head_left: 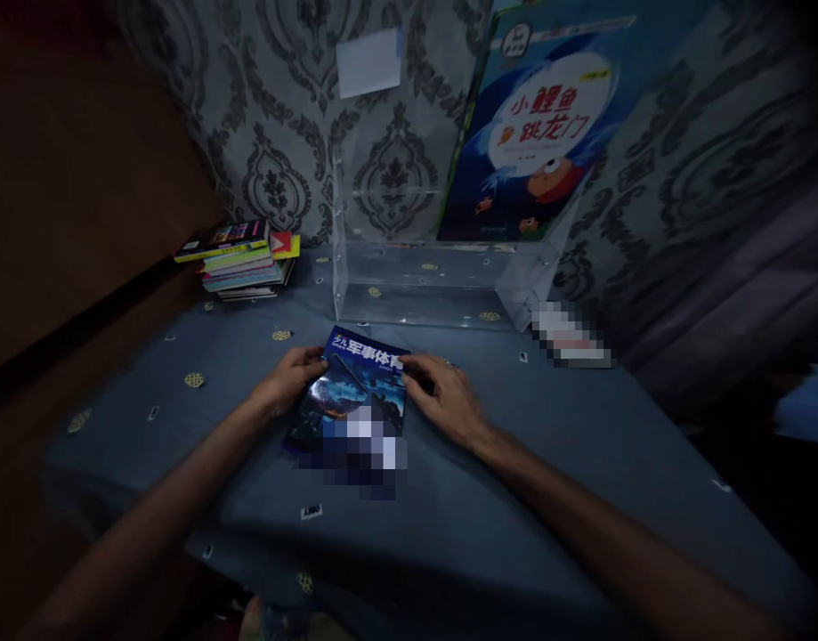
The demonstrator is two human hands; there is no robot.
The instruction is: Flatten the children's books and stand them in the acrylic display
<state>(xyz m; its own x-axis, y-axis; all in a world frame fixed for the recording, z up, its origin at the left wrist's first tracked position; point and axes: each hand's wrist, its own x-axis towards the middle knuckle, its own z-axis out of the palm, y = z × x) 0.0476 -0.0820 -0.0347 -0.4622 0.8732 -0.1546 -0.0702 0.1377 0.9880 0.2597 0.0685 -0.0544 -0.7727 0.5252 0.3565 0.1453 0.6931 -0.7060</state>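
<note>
A dark blue magazine (355, 383) with white Chinese lettering across its top lies in front of me; its lower part is pixelated. My left hand (292, 381) grips its left edge near the top, fingertips on the cover. On the opposite side, my right hand (445, 396) has its thumb and fingers at the upper right edge. Both hands hold the magazine between them, just over or on the cloth; I cannot tell which. Behind it stands a clear acrylic rack (422, 307), with a large blue picture book (475, 191) upright in its right part.
A stack of books (238, 267) sits at the back left of the cloth-covered table (248, 472). A pixelated flat item (572, 338) lies right of the rack. Patterned wallpaper (275, 174) with a white card (368, 64) in front rises behind. A brown wooden panel (81, 169) borders the left.
</note>
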